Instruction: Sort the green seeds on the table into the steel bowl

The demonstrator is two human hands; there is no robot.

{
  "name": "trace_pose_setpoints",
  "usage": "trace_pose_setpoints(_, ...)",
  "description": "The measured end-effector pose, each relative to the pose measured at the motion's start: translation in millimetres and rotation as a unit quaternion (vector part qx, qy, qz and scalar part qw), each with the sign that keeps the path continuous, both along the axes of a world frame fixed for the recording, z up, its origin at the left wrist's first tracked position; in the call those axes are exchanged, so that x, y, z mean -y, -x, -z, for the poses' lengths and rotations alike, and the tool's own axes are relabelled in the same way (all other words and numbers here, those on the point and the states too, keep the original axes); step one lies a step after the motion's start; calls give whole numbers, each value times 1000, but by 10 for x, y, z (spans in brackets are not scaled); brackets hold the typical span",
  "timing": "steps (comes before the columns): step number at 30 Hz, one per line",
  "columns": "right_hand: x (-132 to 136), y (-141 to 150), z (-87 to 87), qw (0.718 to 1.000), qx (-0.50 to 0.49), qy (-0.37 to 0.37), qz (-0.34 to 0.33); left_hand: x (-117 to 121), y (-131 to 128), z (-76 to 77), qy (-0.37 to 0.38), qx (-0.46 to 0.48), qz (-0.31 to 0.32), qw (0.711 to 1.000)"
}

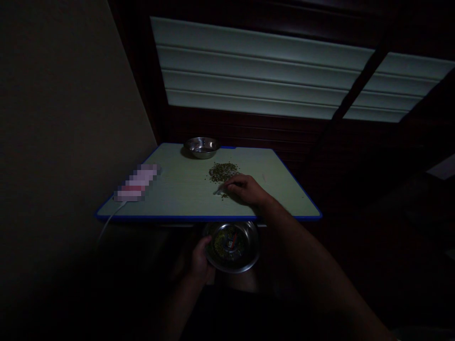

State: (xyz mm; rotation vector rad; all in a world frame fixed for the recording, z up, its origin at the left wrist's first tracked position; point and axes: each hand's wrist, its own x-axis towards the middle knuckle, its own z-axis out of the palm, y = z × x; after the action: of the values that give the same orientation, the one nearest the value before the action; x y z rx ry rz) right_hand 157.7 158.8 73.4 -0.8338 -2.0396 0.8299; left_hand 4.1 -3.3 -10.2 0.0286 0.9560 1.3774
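Below the table's front edge, my left hand [202,260] grips the left rim of a steel bowl [250,260]. Green grains lie inside it, along with a small dark, red and white patch that I cannot make out. My right hand [245,189] is closed over the table, just in front of a loose pile of small brownish-green grains [222,171]. A small pale tool [216,192] pokes out from its fingers down to the tabletop; its kind is too dim to tell. A few grains are scattered near the fingertips.
A second steel bowl [202,148] stands at the back left of the pale, blue-edged table [177,189]. On the left lies a blurred-out pink, phone-like device [138,183] with a white cable [110,221]. A wall flanks the left side; dark wooden slatted panels rise behind.
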Motion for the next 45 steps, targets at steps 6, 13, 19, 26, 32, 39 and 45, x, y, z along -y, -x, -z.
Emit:
trace_pose_setpoints(6,44,-6,-48,998,-13,57,-5,-13,21,84,-7,8,-11,1000)
trace_pose_setpoints(13,144,6,-124,992,-24,126,3,-27,26,99,-17,25,-15,999)
trace_pose_setpoints(19,80,-106,-191,973,-83,164,137,-33,31,16,-7,-7,-2,1000)
trace_pose_setpoints(26,18,-159,-207,960,44,182,209,-74,52,28,-22,-12,-40,999)
trace_pose_setpoints(32,80,46,-177,968,73,160,179,-57,75,63,-32,-1,-59,998)
trace_pose_setpoints(39,151,107,-147,977,71,166,117,-46,97,72,-72,13,-71,995)
trace_pose_setpoints(45,276,118,-220,977,105,172,73,-41,87,73,-69,5,-67,995)
